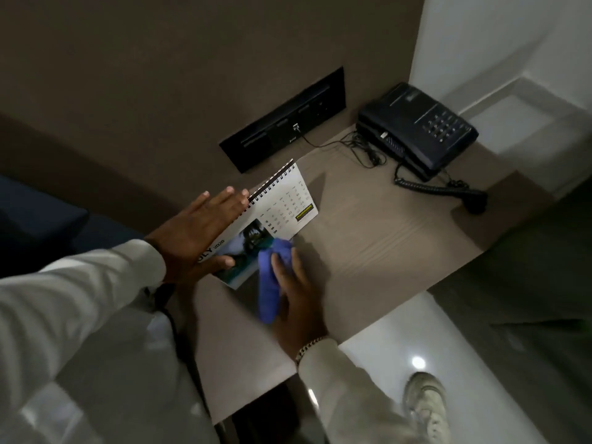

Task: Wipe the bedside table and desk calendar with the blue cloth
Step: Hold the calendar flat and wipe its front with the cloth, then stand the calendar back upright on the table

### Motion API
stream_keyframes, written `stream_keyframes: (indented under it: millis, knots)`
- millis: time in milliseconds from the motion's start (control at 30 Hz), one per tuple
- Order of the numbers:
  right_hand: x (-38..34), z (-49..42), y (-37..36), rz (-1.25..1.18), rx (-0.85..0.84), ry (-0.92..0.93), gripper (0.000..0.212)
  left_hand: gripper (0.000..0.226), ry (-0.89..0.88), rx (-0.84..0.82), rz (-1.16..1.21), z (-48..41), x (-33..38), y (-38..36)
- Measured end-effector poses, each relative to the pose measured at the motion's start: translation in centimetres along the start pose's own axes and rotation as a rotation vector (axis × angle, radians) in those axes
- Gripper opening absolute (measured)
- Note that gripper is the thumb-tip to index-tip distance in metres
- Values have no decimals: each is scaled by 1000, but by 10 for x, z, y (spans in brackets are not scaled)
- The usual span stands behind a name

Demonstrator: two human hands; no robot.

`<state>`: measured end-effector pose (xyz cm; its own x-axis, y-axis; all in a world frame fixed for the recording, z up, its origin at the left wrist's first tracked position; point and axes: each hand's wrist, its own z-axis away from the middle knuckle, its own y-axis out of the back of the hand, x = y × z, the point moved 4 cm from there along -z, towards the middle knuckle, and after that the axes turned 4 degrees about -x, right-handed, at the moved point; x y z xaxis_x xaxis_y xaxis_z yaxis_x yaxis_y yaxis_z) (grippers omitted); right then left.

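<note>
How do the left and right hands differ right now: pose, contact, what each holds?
The left hand is spread flat with fingers extended, steadying the desk calendar at its spiral-bound top; the right hand is curled around the blue cloth. The left holds nothing; the right presses the cloth against the calendar's lower photo area. Only the right wrist shows a bracelet. Both wear white sleeves and work over the bedside table.

wall (pixel 160 75): brown | floor (pixel 400 341): glossy white | telephone (pixel 416 129): black, far corner

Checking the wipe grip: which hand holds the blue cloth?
The right hand grips the blue cloth at the calendar's lower edge; the left hand lies flat, steadying the calendar.
</note>
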<state>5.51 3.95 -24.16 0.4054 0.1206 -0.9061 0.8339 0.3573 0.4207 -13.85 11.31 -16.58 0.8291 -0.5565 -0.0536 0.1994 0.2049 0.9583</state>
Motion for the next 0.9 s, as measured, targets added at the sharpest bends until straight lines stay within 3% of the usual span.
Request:
stream_keyframes:
  millis: [100, 233, 333, 467, 600, 700, 767, 833, 900]
  knots:
    - [19, -5, 64, 258, 106, 1, 67, 95, 51, -17, -31, 2, 6, 2]
    - [63, -32, 125, 533, -75, -122, 87, 89, 144, 68, 21, 8, 23, 9]
    - [91, -52, 148, 685, -140, -124, 73, 89, 288, 196, 111, 17, 35, 7]
    - [118, -56, 154, 903, -307, -106, 68, 86, 609, 488, 427, 36, 55, 5]
    - [83, -67, 169, 706, -300, -150, 64, 78, 937, 730, 703, 58, 86, -4]
    - [43, -85, 181, 683, -141, -42, 62, 69, 1253, 889, 1041, 65, 99, -15]
    - [16, -103, 174, 517, -81, 26, 63, 65, 1425, 944, 1288, 63, 100, -22]
    - [-3, -126, 152, 216, -163, -48, 63, 53, 1464, 1004, 1550, 54, 104, -30]
    - [-12, -144, 125, -17, -286, -171, 60, 43, 1371, 1077, 1748, 43, 108, -38]
